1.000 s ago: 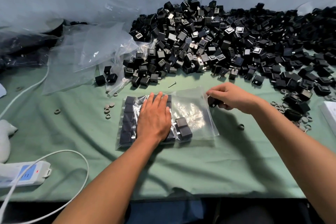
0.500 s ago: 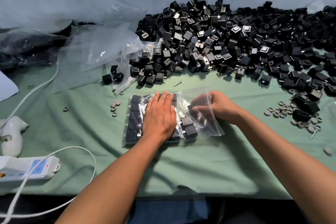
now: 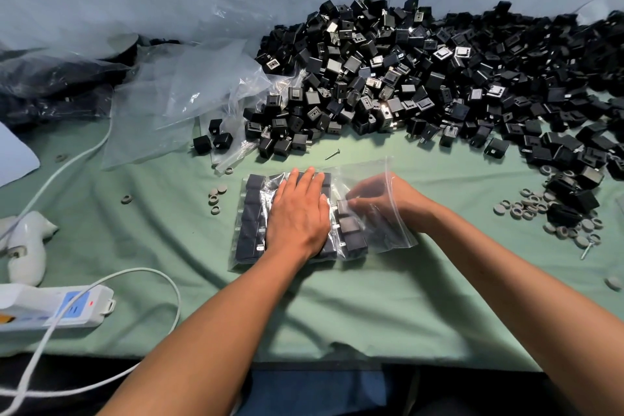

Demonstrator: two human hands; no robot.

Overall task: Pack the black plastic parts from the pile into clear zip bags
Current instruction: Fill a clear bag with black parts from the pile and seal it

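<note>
A clear zip bag [image 3: 393, 230] lies flat on the green cloth, its mouth to the right, with several black plastic parts [image 3: 251, 213] lined up in rows inside. My left hand [image 3: 299, 216] presses flat on top of the bag, fingers straight. My right hand [image 3: 388, 201] is inside the bag's mouth, seen through the plastic, its fingertips pinching a black part [image 3: 344, 206] at the right end of the rows. A big pile of black parts [image 3: 422, 78] fills the back of the table.
Loose clear bags [image 3: 189, 94] lie at the back left. Grey rings [image 3: 526, 208] sit at the right and a few more [image 3: 216, 199] left of the bag. A white power strip [image 3: 57, 309] with its cable lies at the front left. A screw [image 3: 332, 154] lies behind the bag.
My right hand carried a black part from outside the bag's mouth into the bag and now sets it against the rows. My left hand stayed flat on the bag.
</note>
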